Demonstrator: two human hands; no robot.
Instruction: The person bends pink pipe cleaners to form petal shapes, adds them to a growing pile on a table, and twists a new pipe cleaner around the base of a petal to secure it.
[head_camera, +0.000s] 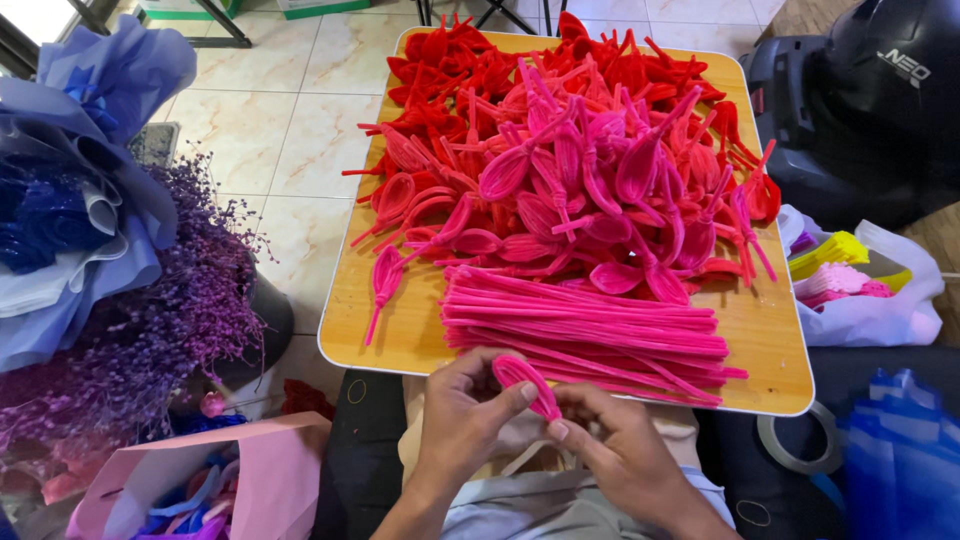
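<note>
Straight pink stems (590, 330) and finished petals (590, 190) crowd our board (770, 350). Our left hand (465, 410) and right hand (620, 450) pinch a pink loop (525, 382), slanting down-right.

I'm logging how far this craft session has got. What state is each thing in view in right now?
Left hand: pinching the pink loop.
Right hand: gripping the loop's lower end.
Pink loop: bent into a petal shape, held in both hands.
Straight pink stems: unbent, bundled flat on the board.
Pink petals: shaped, piled loosely.
Red petals: shaped, heaped at the board's far end.
Wooden board: lying flat, mostly covered.
Tape roll: lying flat.
</note>
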